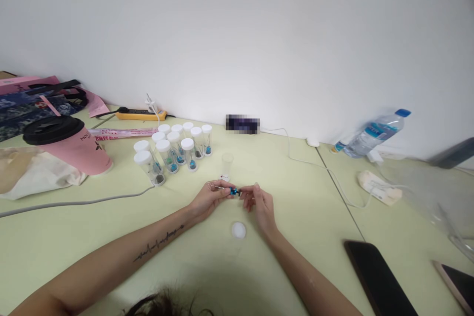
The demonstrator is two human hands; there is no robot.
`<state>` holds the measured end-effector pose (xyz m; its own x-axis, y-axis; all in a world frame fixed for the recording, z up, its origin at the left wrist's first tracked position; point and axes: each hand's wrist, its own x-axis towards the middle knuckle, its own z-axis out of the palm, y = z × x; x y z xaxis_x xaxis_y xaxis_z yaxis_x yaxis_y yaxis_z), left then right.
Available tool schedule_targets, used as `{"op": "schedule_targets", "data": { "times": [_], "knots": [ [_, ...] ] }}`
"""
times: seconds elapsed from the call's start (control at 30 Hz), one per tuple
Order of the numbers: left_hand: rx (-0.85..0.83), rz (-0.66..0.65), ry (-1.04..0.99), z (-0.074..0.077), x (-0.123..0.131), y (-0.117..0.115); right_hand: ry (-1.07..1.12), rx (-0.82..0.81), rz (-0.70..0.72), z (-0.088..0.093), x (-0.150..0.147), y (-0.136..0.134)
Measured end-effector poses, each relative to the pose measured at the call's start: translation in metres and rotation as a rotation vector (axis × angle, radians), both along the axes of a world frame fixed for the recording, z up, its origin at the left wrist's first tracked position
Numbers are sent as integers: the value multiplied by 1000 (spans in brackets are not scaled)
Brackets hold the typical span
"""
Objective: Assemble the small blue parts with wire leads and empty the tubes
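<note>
My left hand [207, 201] pinches a small blue and black piece [233, 191] with thin metal rods reaching back across the fingers; its exact kind is too small to make out. Close by on the other side, my right hand [262, 207] has loosely curled fingers, apart from one another, with the fingertips beside the black end. Whether they touch it I cannot tell. Just beyond the hands stands a clear tube [227, 162] without a lid. A round white cap [239, 230] lies on the table between my forearms.
Several white-capped clear tubes [172, 158] holding small blue or dark pieces stand left. Farther left are a pink cup [79, 145] and a yellow power strip [140, 115]. A water bottle [379, 133], a white cable [314, 162] and a black phone [377, 276] lie right.
</note>
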<state>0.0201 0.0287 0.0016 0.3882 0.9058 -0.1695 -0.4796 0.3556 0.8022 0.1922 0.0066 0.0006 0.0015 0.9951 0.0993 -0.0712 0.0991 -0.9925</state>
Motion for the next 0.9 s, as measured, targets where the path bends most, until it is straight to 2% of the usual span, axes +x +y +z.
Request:
{"op": "schedule_targets", "data": {
  "times": [0.9],
  "knots": [
    [2,-6,-15,-3,0,0,-14,13,-16,-3,0,1]
  ]
}}
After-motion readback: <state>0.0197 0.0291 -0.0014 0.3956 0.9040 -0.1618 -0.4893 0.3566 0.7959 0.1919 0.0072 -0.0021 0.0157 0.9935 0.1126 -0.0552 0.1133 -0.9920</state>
